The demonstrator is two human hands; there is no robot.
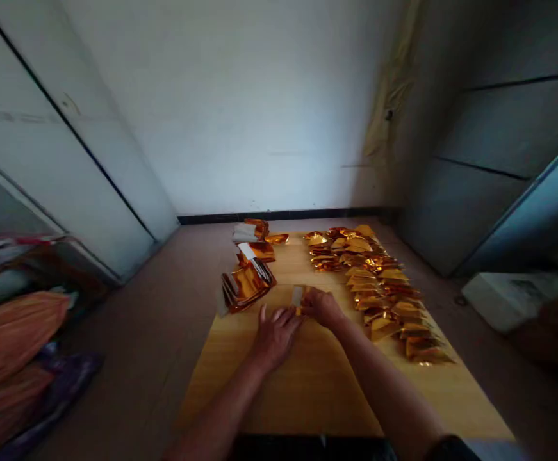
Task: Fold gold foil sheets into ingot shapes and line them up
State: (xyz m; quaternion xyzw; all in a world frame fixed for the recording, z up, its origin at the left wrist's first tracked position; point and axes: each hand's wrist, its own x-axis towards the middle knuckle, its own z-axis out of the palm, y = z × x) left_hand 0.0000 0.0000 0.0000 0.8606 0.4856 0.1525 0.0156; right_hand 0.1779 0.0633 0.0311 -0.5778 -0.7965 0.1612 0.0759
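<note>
We pinch foil pc (297, 296) w/ R hand (324, 308) on tbl (317, 384); our L hand (276, 336) is at its near edge, can't tell if gripping.

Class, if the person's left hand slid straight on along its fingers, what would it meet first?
Probably the small, flat, gold-and-grey, foil-like piece at the right hand. The left hand may already touch it; depth there is unclear.

Two bare hands (276, 336), one gold-and-white paper rectangle (298, 294) at the fingers (309, 301); leftward, at least three gold foil stacks (250, 288); rightward, folded gold-foil packets (394, 275) beyond counting!
</note>
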